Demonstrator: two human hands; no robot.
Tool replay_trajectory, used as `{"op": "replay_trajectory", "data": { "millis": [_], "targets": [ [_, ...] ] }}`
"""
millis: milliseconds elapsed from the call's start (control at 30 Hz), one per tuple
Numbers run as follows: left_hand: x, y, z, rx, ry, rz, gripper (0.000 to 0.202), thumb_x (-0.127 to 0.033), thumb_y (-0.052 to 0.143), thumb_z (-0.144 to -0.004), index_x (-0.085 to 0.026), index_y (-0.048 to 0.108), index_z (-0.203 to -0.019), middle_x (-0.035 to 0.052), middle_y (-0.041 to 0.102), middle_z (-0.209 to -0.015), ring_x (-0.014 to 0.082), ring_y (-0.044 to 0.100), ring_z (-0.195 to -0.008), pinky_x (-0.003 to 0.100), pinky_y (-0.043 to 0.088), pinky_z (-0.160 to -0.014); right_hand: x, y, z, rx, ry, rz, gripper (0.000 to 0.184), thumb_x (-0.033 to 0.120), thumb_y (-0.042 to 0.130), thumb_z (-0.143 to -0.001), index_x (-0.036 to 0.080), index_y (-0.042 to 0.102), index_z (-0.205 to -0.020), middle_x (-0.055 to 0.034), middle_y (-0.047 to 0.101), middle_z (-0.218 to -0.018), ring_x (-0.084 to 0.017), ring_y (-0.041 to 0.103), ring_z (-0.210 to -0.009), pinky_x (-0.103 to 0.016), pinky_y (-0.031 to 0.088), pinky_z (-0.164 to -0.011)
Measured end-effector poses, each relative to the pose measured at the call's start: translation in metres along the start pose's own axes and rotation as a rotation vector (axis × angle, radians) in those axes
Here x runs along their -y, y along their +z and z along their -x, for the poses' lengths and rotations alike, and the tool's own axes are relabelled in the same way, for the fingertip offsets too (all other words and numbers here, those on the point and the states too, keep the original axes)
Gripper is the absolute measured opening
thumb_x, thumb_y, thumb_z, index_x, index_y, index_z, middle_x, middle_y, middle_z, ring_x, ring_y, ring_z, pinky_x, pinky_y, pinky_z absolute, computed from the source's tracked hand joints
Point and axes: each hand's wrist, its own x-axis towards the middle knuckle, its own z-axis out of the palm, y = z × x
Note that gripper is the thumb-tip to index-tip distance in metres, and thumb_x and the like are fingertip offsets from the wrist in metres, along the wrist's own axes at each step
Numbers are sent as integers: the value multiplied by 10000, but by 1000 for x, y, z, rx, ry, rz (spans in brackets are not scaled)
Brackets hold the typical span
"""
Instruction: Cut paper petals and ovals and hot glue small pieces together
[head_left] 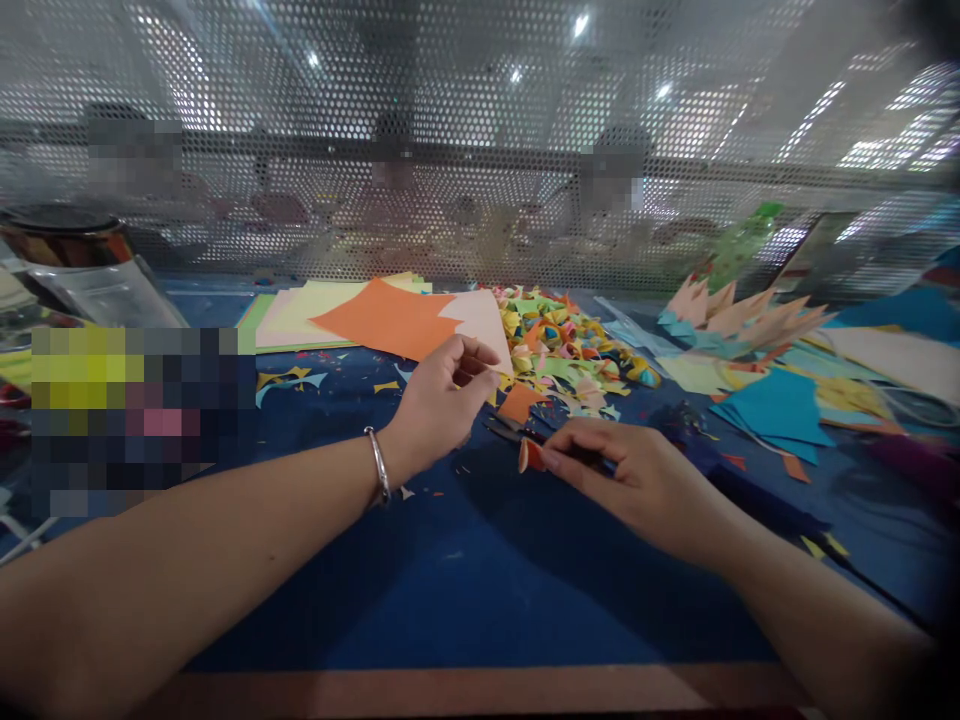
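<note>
Left arm reaches in diagonally over the blue tabletop point(420, 600), silver bracelet point(379, 466) at the wrist; left hand point(452, 398) hangs just in front of the orange paper sheet point(386, 318), fingers curled and thumb drawn near them, though from where I stand I cannot tell whether the tips meet. Right forearm slants in from the near right corner, and the right hand point(626, 468) pinches a small curled orange-red paper piece point(531, 456) between thumb and forefinger, beside dark pointed blades point(511, 431), near the heap of paper pieces point(562, 340).
</note>
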Motion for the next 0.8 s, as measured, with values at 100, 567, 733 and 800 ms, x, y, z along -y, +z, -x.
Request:
{"op": "replay_trajectory", "data": {
  "millis": [100,567,733,800],
  "targets": [
    [2,-5,-6,5,15,-49,85,-175,624,-836,-160,609,-917,21,623,-850,120,578,-789,279,460,-754,0,2,0,49,-19,64,329,438,501,-976,245,720,-824,-4,662,-734,-142,559,-605,-258,386,-513],
    [15,-36,-30,49,29,-432,131,-112,548,-824,-161,670,-814,51,721,-865,148,613,-766,309,467,-747,-11,-5,-3,-114,-3,144,243,384,522,-942,230,664,-817,-20,652,-730,-150,565,-588,-270,430,-530],
    [22,-38,-30,145,76,-623,185,-99,537,-833,-155,709,-871,64,735,-882,170,618,-780,333,468,-768,-17,-5,-5,8,-2,265,206,379,533,-917,229,669,-881,-32,649,-788,-152,554,-573,-295,441,-544],
    [22,-36,-27,177,155,-666,188,-98,552,-819,-153,716,-893,73,735,-904,187,627,-831,351,465,-811,-18,-4,-6,23,-33,321,186,357,533,-907,230,668,-902,-52,659,-880,-176,594,-658,-320,469,-614]
  ]
}}
